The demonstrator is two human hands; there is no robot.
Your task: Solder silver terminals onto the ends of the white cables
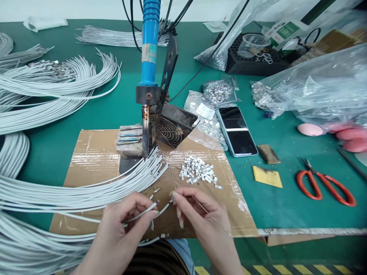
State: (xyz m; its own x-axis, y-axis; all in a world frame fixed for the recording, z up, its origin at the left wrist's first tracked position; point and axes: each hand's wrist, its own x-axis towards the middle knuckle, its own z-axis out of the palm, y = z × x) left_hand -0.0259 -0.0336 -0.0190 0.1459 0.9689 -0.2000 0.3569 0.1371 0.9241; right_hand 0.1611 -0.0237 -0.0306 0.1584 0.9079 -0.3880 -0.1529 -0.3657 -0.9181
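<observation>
I am looking down at a green worktop [109, 114] with a sheet of taped cardboard [94, 160] lying on it.

My left hand [126, 225] is pinching a few thin white cables [143, 212] between thumb and fingers, the grip closed on them near their stripped ends. The cable ends are pointing right, toward the other hand. My right hand [197, 217] is closing thumb and forefinger on a small metal terminal [171, 199] at the tip of one cable, just beside the left fingertips; a fine wire [212, 219] is also running across this hand, and I cannot tell exactly how it is being held. Both hands are working low over the near edge of the cardboard.

A larger fan of white cables [86, 187] is sweeping in from the left across the cardboard, its ends lying near the iron's tip. A loose pile of small metal terminals [197, 172] is lying on the cardboard, just beyond the right hand.

A blue-handled soldering iron [149, 42] is standing upright in a clamp, tip down, at the far edge of the cardboard. A small black fan [172, 130] is leaning just behind it.

To the right, a phone [236, 131] is lying face up, with orange-handled scissors [325, 185], a yellow pad [267, 176] and clear plastic bags [315, 91] well apart from the hands.
</observation>
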